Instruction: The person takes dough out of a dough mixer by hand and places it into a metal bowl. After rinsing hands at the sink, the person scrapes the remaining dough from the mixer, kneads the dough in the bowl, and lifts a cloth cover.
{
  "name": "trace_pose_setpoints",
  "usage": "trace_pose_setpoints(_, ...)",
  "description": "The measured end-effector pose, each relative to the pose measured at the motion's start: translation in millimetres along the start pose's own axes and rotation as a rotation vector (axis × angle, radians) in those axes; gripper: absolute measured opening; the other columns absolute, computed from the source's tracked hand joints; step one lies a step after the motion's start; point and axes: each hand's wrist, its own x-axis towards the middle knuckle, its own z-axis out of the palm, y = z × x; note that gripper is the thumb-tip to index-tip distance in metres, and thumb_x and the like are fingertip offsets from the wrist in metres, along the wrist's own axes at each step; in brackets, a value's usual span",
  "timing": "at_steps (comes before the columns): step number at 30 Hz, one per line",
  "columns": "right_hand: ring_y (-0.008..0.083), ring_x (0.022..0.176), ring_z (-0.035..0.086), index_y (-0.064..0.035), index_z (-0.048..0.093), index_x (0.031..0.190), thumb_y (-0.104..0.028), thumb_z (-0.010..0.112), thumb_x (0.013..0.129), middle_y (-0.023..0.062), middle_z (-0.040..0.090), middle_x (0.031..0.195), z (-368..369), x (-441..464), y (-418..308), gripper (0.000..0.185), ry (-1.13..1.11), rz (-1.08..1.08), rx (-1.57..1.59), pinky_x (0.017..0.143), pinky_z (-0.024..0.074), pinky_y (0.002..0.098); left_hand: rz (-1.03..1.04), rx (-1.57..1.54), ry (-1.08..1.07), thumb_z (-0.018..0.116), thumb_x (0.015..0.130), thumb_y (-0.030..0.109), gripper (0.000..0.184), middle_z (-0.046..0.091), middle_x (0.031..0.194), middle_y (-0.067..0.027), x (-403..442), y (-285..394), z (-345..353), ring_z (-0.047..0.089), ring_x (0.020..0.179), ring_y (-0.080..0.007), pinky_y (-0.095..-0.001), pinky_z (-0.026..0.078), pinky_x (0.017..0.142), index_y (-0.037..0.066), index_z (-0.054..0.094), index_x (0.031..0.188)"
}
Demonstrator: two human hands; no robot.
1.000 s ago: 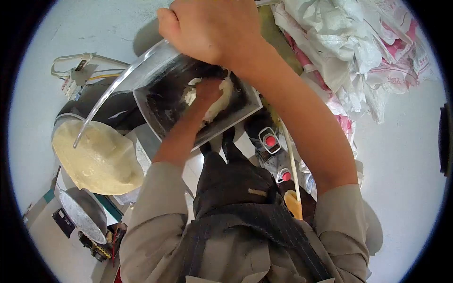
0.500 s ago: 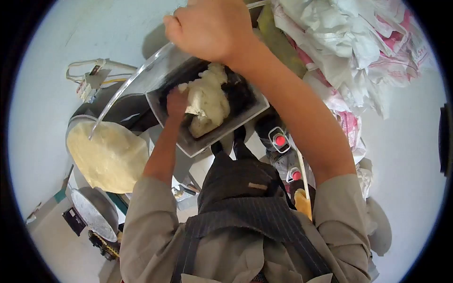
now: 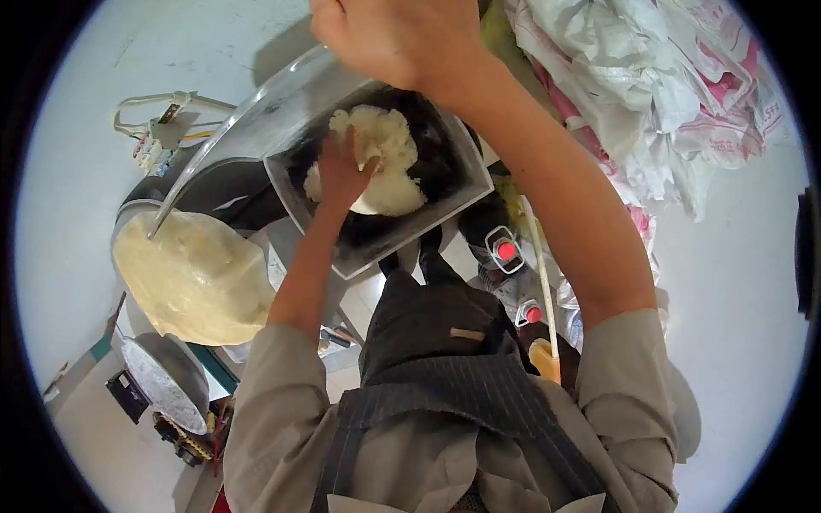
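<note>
Pale, lumpy dough (image 3: 385,162) lies in a dark-bottomed metal box (image 3: 428,232) with light rims. My left hand (image 3: 344,168) rests on the dough's left part, its fingers spread. Near the top edge, my right hand (image 3: 402,38) is closed at the upper edge of a clear, curved lid (image 3: 282,94), which stands raised over the box's far left side. The fingertips of my right hand are partly cut off by the frame.
A large round mass of yellowish dough (image 3: 192,278) sits at the left, above a metal bowl (image 3: 164,380). Crumpled white and pink sacks (image 3: 633,77) are heaped at the upper right. Red-capped bottles (image 3: 506,250) and a long pale stick (image 3: 540,274) stand right of my legs.
My left hand has gone from deep in the box to the dough's left side, then onto it with fingers spread. The dough has changed shape. My right hand stays at the lid.
</note>
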Motion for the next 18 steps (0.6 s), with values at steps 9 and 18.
trace_pose_setpoints(9,0.0317,0.056,0.061,-0.0015,0.067,0.065,-0.027,0.053,0.085,0.0169,0.061,0.063,3,4,-4,0.035,-0.029,-0.037,-0.146,0.053,0.0491,0.0427,-0.04,0.121,0.025,0.063,0.076,0.06,0.085,0.018,0.147,-0.0302,-14,-16,31,0.022,0.133,-0.0519,-0.0576,0.028,0.105,0.021,0.031,0.145)
trace_pose_setpoints(18,0.033,0.053,0.057,-0.0003,0.063,0.062,-0.025,0.051,0.088,0.0178,0.059,0.06,2,11,-5,0.038,-0.036,-0.077,-0.157,0.053,0.0483,0.0428,-0.075,0.2,-0.102,0.056,0.088,0.033,0.063,0.027,0.146,-0.0259,-18,-50,59,0.036,0.13,-0.0428,-0.0533,0.039,0.098,0.025,0.031,0.145)
